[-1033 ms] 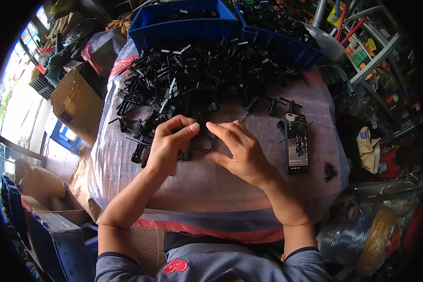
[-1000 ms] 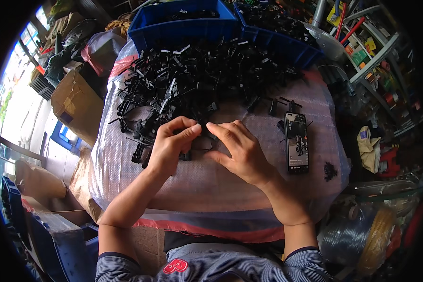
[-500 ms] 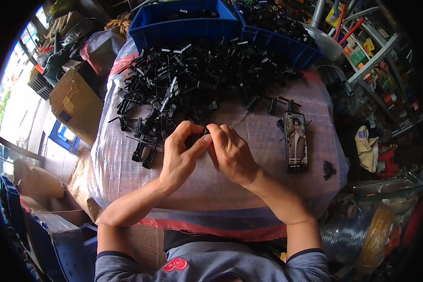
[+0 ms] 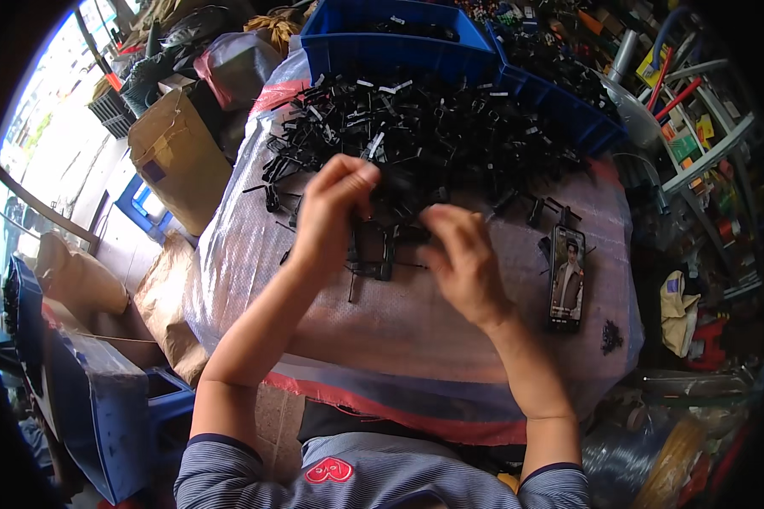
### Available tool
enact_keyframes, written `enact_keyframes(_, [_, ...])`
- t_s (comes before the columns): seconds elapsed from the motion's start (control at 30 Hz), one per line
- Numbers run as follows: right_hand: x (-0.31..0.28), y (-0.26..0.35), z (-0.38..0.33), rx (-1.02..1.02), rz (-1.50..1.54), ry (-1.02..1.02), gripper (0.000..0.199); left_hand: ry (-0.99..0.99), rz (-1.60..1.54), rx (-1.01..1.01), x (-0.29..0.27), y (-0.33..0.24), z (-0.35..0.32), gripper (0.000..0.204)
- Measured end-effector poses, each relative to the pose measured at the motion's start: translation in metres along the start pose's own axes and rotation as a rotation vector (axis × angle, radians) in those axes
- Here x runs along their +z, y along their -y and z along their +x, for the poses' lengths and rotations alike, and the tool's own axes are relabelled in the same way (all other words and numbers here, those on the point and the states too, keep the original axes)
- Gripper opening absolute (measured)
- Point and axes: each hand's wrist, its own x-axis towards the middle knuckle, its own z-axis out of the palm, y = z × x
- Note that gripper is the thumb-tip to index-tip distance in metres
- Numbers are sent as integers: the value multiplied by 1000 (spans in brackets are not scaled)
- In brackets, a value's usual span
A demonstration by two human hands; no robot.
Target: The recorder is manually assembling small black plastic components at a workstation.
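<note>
A large heap of small black plastic clip-like parts point(image 4: 450, 136) covers the far half of the cloth-topped work surface point(image 4: 399, 348). My left hand point(image 4: 335, 208) hovers at the heap's near edge, fingers curled in toward the thumb; blur and the hand itself hide anything inside. To its right, my right hand point(image 4: 467, 263) has thumb and forefinger apart, and it too is smeared by motion. Between both hands, a few black parts with thin pins point(image 4: 382, 254) lie on the cloth, close to the right fingertips.
Two blue bins point(image 4: 399, 55) holding black parts stand beyond the heap. A phone point(image 4: 567, 278) showing a picture leans at the right, near a small pile of tiny black bits point(image 4: 611, 336). Cardboard point(image 4: 178, 157) and a blue crate point(image 4: 115, 416) stand at the left.
My hands were together at the fingertips; now they are apart, the left farther out by the heap, the right drawn away with its fingers spread. The whole view has shifted slightly.
</note>
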Motion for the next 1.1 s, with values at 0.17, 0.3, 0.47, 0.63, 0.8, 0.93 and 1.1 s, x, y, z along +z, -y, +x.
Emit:
enact_keyframes(0.17, [30,24,-10,-307,-12,253,37,69,-709,-227,-14,-10,14,12])
enact_keyframes(0.3, [21,-8,-12,-239,-239,253,36,191,-849,-286,-29,3,14,18])
enact_keyframes(0.47, [-10,-11,-3,6,-13,165,38,287,-732,-310,-12,3,8,30])
enact_keyframes(0.63, [-21,5,-3,288,599,47,36,269,-222,-171,3,-3,-5,26])
enact_keyframes(0.8, [-26,1,-5,470,992,-87,34,421,392,314,22,-1,-22,34])
enact_keyframes(0.93, [-26,10,0,560,918,-181,25,415,766,523,32,-2,-35,36])
enact_keyframes(1.1, [-21,13,-3,556,883,-203,24,288,733,627,35,2,-31,30])
